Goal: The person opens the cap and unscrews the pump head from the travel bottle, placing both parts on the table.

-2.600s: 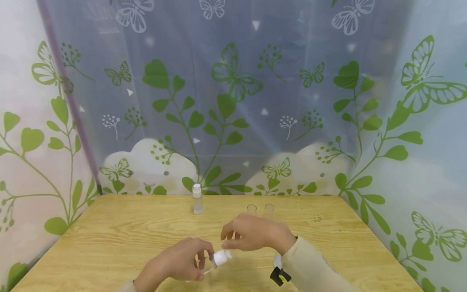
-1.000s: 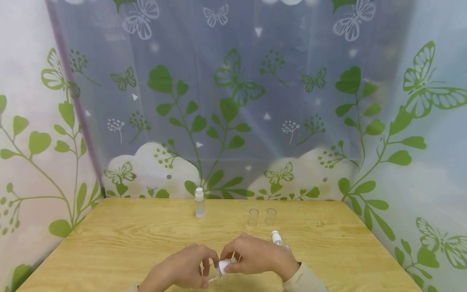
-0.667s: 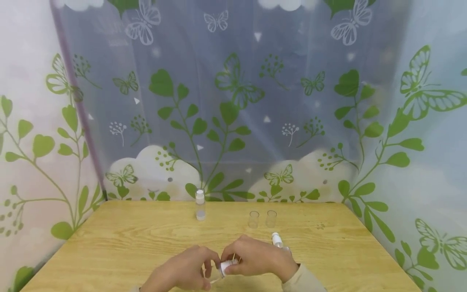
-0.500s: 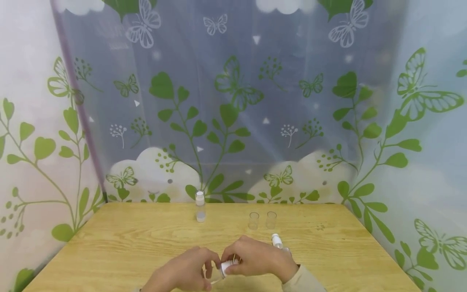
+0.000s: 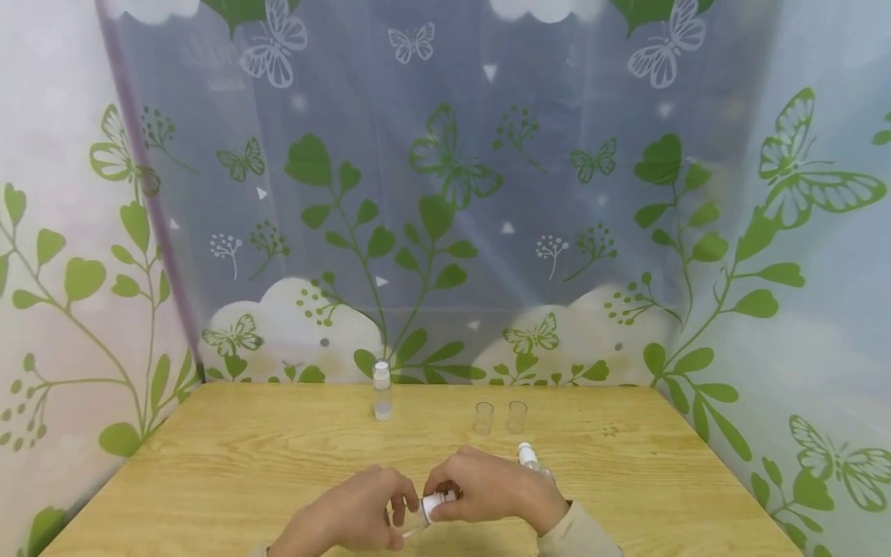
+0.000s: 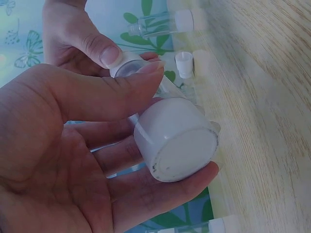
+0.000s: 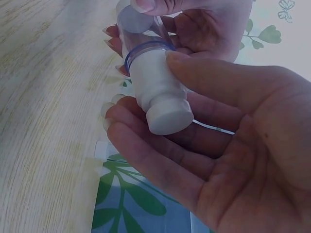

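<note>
White-topped bottle [image 7: 158,77] between left fingers [image 6: 160,196], right fingers [image 7: 155,159].

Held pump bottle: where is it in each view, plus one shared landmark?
Head: pump bottle at bottom centre, between left hand and right hand.
Left wrist: centre, white base toward the camera.
Right wrist: upper centre, white top toward the camera.
Shared landmark: wooden table, visible in all three.
</note>
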`<state>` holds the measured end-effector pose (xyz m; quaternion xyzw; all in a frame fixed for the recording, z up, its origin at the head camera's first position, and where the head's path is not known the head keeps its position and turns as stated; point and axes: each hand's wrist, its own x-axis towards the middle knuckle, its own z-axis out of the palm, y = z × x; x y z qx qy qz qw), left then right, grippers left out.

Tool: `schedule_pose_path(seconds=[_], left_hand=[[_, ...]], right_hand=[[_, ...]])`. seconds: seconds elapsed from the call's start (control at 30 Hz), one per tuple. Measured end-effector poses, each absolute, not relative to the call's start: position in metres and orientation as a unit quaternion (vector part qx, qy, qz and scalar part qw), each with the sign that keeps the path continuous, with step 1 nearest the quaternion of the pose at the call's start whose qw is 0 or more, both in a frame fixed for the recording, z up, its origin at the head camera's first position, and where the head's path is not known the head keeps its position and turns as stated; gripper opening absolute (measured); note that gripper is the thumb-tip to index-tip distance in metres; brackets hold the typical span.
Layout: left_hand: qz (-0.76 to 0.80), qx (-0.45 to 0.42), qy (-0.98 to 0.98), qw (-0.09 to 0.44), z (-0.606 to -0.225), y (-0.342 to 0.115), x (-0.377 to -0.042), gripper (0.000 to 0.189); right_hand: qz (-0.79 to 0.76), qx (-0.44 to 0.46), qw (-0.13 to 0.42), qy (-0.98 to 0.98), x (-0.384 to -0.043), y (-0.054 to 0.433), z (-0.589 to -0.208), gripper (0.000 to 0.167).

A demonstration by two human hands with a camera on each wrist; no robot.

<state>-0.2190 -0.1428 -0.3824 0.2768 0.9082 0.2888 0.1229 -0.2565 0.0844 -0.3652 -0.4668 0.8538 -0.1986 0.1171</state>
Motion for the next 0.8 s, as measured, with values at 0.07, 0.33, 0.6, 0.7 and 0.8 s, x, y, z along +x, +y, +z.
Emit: schedule_pose_path(seconds=[0.07,0.33,0.6,0.7,0.8], left_hand=[[0.288,0.278,0.908,0.122,-0.3821,-0.1426,-0.2187,0.033],[0.294,0.287,0.903,0.125,-0.3826,-0.1431,-0.2187,0.033],[0.285,0.283,0.908,0.119,-0.3818,-0.1425,-0.2188,0.033],[0.287,0.283,0.907,0.119,-0.3817,-0.1425,-0.2184,0.033],[0.286,0.28,0.908,0.12,-0.3816,-0.1426,-0.2179,0.034]], right_hand=[[-0.197,-0.469,0.117,0.853,-0.2565,0.0842,-0.3653,0.015],[-0.2,-0.469,0.117,0.852,-0.2564,0.0835,-0.3665,0.015],[-0.198,-0.472,0.114,0.851,-0.2563,0.083,-0.3658,0.013],[-0.201,-0.47,0.117,0.851,-0.256,0.0828,-0.3654,0.013],[-0.203,-0.467,0.12,0.852,-0.2557,0.0825,-0.3654,0.013]])
